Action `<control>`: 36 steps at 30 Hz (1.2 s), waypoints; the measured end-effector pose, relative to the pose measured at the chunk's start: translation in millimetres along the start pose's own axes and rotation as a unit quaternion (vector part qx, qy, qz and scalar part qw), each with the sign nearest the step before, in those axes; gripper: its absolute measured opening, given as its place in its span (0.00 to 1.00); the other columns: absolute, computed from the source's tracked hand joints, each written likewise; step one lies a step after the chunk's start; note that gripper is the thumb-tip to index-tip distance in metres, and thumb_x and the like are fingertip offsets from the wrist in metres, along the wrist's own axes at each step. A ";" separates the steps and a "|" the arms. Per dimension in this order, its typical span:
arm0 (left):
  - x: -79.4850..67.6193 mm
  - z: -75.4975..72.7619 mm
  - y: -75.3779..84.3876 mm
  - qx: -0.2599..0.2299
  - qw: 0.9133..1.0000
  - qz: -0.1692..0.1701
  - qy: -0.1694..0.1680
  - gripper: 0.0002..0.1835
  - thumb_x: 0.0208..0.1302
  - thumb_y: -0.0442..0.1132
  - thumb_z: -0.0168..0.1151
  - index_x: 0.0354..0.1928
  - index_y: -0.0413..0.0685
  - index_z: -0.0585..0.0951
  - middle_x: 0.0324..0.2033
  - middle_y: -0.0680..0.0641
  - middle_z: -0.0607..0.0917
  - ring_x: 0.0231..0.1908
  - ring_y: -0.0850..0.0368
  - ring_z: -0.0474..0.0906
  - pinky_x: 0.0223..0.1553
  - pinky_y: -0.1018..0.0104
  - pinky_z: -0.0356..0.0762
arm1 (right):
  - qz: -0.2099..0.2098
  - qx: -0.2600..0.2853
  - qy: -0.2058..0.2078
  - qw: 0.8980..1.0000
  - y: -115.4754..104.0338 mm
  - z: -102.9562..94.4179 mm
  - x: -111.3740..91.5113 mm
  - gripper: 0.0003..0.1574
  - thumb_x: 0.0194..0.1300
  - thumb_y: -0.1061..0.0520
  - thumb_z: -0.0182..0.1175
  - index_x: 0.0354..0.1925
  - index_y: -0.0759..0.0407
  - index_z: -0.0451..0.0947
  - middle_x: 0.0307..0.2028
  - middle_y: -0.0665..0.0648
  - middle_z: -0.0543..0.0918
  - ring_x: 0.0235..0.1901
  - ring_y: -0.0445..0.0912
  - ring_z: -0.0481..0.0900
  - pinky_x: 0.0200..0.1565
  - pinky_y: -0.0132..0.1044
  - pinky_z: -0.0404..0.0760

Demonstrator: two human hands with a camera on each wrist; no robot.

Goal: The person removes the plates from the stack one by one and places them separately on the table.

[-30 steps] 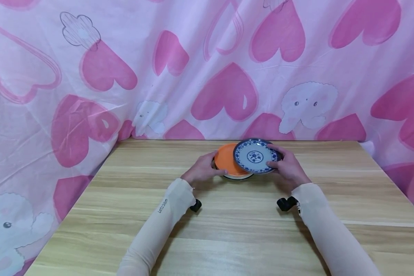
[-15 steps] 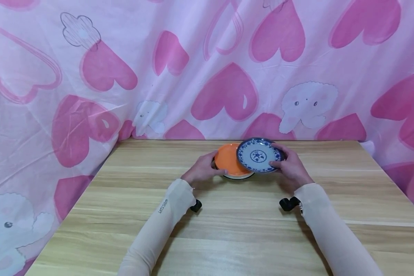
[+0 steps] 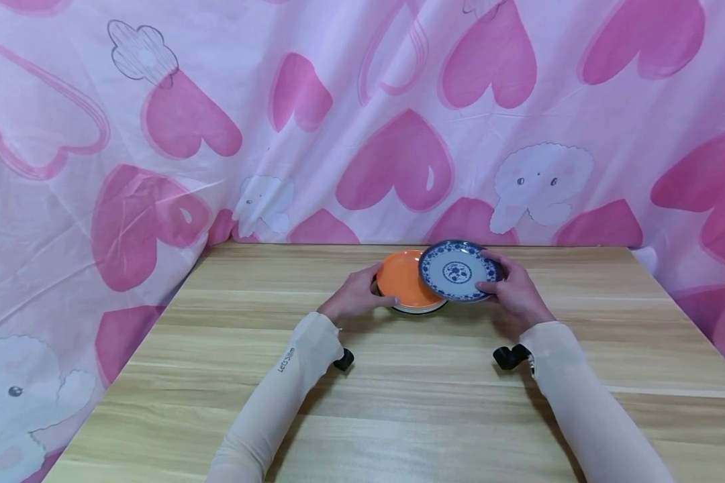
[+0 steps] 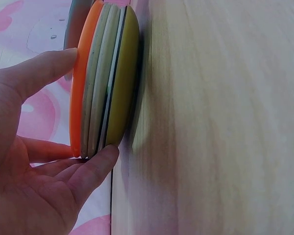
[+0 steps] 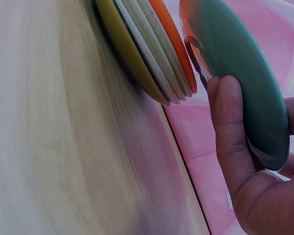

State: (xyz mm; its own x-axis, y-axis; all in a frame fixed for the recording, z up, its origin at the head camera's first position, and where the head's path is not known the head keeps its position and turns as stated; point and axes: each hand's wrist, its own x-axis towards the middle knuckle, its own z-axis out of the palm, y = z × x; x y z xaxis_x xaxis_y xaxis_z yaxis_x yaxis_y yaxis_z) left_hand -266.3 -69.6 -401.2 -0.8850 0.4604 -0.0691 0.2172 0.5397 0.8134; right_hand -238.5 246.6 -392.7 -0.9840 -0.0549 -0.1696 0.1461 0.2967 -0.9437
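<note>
A blue-and-white patterned plate [image 3: 457, 272] is held at its right rim by my right hand [image 3: 515, 288], thumb on the upper face and fingers below. Its greenish underside [image 5: 245, 83] fills much of the right wrist view. The plate is tilted and covers the right part of an orange plate [image 3: 400, 280], with a gap between them. The orange plate tops a stack of several plates [image 4: 100, 88], pale ones in the middle and a yellow one [image 4: 125, 73] lowest. My left hand [image 3: 355, 294] grips the stack's left side, thumb on the orange rim, other fingers round the lower plates.
The stack stands on a wooden table [image 3: 387, 402] near its back edge. Behind hangs a pink curtain [image 3: 393, 161] printed with hearts, also along the left and right sides. Black wrist mounts [image 3: 507, 357] hang below both sleeves.
My right hand has moved slightly to the right with the blue-and-white plate, baring more of the orange plate. My left hand stays at the stack.
</note>
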 end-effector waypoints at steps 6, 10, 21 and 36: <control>0.2 -0.3 0.4 -0.003 1.000 -0.008 -0.001 0.45 0.61 0.45 0.72 0.77 0.52 0.59 0.72 0.50 0.70 0.71 0.54 0.68 0.75 0.55 0.65 | 0.001 0.002 0.003 1.000 0.0 -3.6 -1.2 0.51 0.69 0.68 0.55 0.81 0.48 0.45 0.77 0.68 0.52 0.65 0.58 0.64 0.46 0.24 0.85; 0.0 -0.5 1.2 -0.001 1.000 -0.007 -0.002 0.45 0.61 0.45 0.72 0.77 0.53 0.60 0.72 0.51 0.70 0.71 0.55 0.68 0.75 0.56 0.65 | 0.003 -0.007 0.006 1.000 0.6 -6.8 -1.1 0.50 0.70 0.68 0.56 0.80 0.47 0.46 0.77 0.68 0.53 0.66 0.58 0.64 0.46 0.25 0.85; 0.1 -0.3 1.6 0.007 1.000 -0.014 0.004 0.47 0.61 0.47 0.72 0.78 0.49 0.58 0.74 0.48 0.68 0.73 0.54 0.64 0.76 0.57 0.63 | 0.006 -0.005 0.012 1.000 3.5 -13.4 -1.7 0.50 0.71 0.66 0.56 0.80 0.46 0.46 0.78 0.68 0.51 0.67 0.59 0.62 0.45 0.24 0.85; 1.1 0.2 -0.2 0.001 1.000 -0.017 0.006 0.46 0.61 0.47 0.72 0.78 0.50 0.59 0.73 0.49 0.69 0.72 0.54 0.66 0.75 0.56 0.64 | 0.002 -0.011 0.014 1.000 5.6 -17.3 -1.5 0.51 0.70 0.67 0.57 0.80 0.46 0.46 0.78 0.67 0.50 0.67 0.60 0.62 0.45 0.25 0.85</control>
State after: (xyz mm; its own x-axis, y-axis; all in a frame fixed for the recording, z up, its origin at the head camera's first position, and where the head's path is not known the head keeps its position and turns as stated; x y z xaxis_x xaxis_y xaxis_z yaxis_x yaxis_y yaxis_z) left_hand -267.2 -69.1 -401.5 -0.8970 0.4330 -0.0892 0.1880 0.5561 0.8095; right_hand -238.0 264.9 -392.8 -0.9859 -0.0265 -0.1652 0.1485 0.3169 -0.9368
